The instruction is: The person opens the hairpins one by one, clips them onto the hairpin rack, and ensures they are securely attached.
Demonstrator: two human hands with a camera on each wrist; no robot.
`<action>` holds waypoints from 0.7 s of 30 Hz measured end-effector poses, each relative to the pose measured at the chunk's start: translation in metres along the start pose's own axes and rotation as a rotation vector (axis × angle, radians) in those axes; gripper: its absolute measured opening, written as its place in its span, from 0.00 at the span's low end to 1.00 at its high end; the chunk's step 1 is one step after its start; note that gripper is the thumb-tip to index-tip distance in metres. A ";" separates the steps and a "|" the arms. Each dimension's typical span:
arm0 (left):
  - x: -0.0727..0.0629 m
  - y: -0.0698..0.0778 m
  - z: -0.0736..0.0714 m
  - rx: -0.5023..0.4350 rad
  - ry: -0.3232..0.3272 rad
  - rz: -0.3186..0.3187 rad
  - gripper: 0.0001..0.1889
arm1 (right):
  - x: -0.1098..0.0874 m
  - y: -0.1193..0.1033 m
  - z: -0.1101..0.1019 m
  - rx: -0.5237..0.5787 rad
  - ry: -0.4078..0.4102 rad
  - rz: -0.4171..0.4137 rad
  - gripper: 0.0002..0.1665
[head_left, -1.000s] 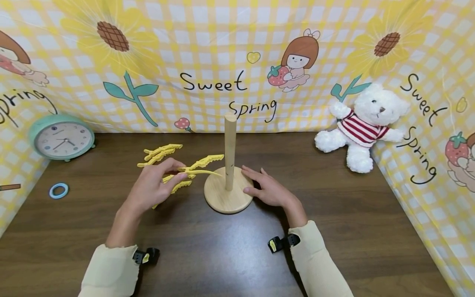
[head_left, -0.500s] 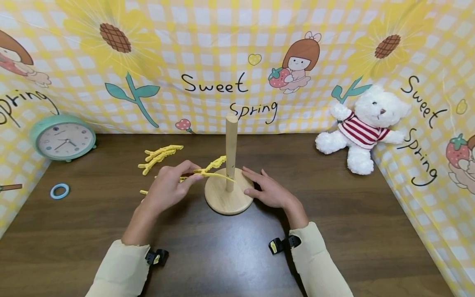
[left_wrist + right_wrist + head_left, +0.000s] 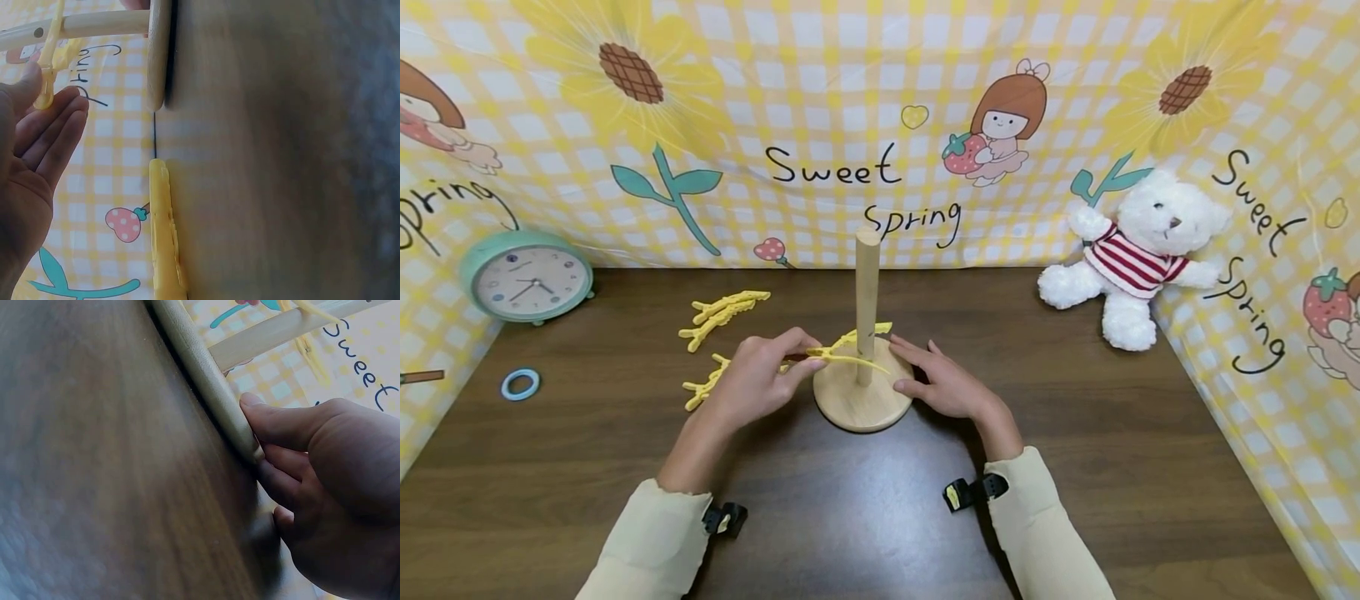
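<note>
My left hand pinches the end of a yellow alligator hair clip between thumb and fingers. The clip's two arms are spread, one passing behind and one in front of the upright wooden post, low over its round base. In the left wrist view the same hair clip crosses the post. My right hand holds the base by its right edge. The right wrist view has the thumb on top of the base and the other fingers at its rim.
Several more yellow hair clips lie left of the stand, an upper group and a lower group partly behind my left hand. A teal alarm clock, a blue ring and a white teddy bear are farther out. A patterned cloth hangs behind.
My left hand has moved right with the hair clip, and its spread arms now reach to both sides of the post. My right hand has stayed on the base.
</note>
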State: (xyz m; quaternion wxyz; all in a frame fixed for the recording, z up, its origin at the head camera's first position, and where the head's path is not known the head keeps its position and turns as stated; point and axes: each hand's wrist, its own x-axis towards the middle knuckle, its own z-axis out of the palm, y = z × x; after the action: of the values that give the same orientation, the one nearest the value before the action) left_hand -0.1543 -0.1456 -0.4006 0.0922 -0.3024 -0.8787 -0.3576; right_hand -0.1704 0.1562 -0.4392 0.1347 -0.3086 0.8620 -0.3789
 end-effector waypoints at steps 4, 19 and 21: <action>0.000 0.001 0.001 -0.004 -0.023 0.002 0.06 | 0.000 0.001 0.001 -0.001 -0.010 0.021 0.39; -0.002 0.004 -0.003 -0.048 -0.106 -0.071 0.12 | 0.000 0.001 0.000 0.000 -0.003 0.026 0.37; -0.002 0.004 -0.004 -0.056 -0.111 -0.077 0.13 | 0.000 0.001 0.000 -0.002 -0.002 0.025 0.37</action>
State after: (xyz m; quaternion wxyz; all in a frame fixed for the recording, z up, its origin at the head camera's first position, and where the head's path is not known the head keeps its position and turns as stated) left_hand -0.1504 -0.1472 -0.3967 0.0211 -0.2904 -0.8831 -0.3678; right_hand -0.1714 0.1567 -0.4402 0.1399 -0.2985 0.8659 -0.3762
